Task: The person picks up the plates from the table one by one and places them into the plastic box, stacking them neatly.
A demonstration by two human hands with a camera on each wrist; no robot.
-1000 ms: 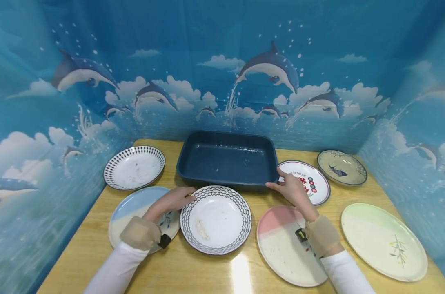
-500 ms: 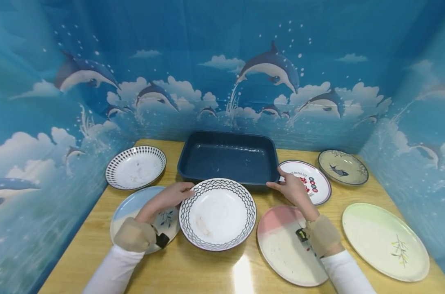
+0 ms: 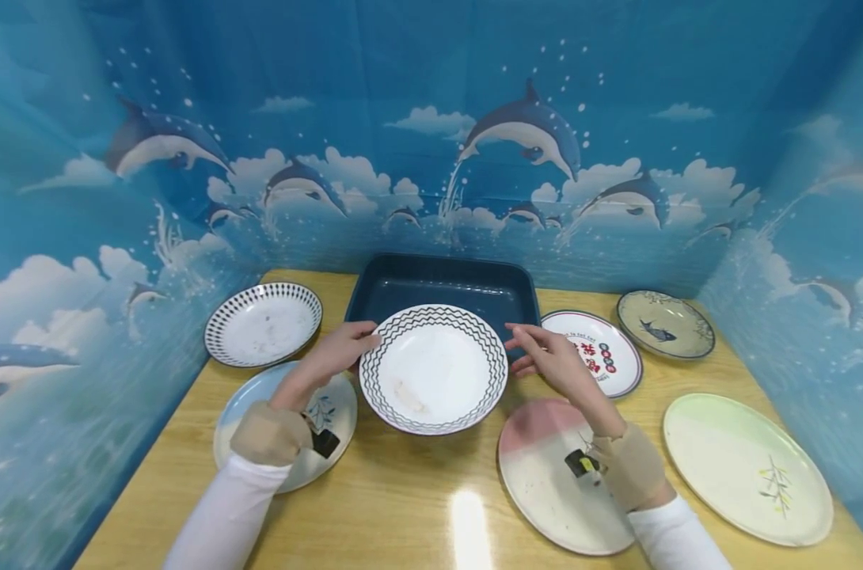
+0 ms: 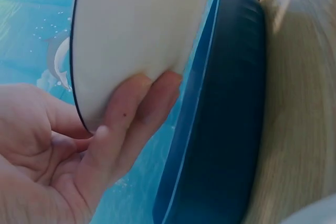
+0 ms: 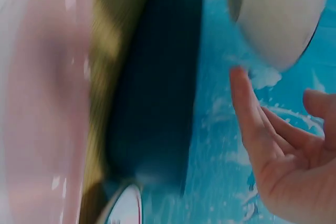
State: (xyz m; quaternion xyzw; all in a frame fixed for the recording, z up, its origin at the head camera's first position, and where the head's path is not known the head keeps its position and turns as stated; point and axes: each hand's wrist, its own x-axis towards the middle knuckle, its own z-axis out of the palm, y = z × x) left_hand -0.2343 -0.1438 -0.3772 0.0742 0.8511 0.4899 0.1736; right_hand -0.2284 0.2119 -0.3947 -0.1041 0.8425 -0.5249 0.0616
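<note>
My left hand (image 3: 339, 348) grips the left rim of a white plate (image 3: 435, 370) with a black zigzag border, thumb over the edge. In the left wrist view the fingers (image 4: 126, 103) spread along the underside of the plate (image 4: 136, 24). The plate is raised off the table and overlaps the front of the dark blue rectangular baking dish (image 3: 442, 273). On the plate's right side is my right hand (image 3: 553, 360), thumb and fingers apart. A gap shows between that hand (image 5: 289, 156) and the plate (image 5: 283, 19) in the right wrist view.
A black-patterned plate (image 3: 264, 324) and a blue-and-cream plate (image 3: 246, 408) are at left. To the right lie a red-lettered plate (image 3: 620, 356), a fish-patterned plate (image 3: 677, 336), a pink-and-cream plate (image 3: 538, 467) and a green-edged oval plate (image 3: 731, 467). A dolphin-printed curtain (image 3: 431, 119) surrounds the wooden table (image 3: 389, 522).
The zigzag plate has risen from the table and moved forward in my left hand. My right hand has let go of the baking dish's corner and shifted left beside the plate.
</note>
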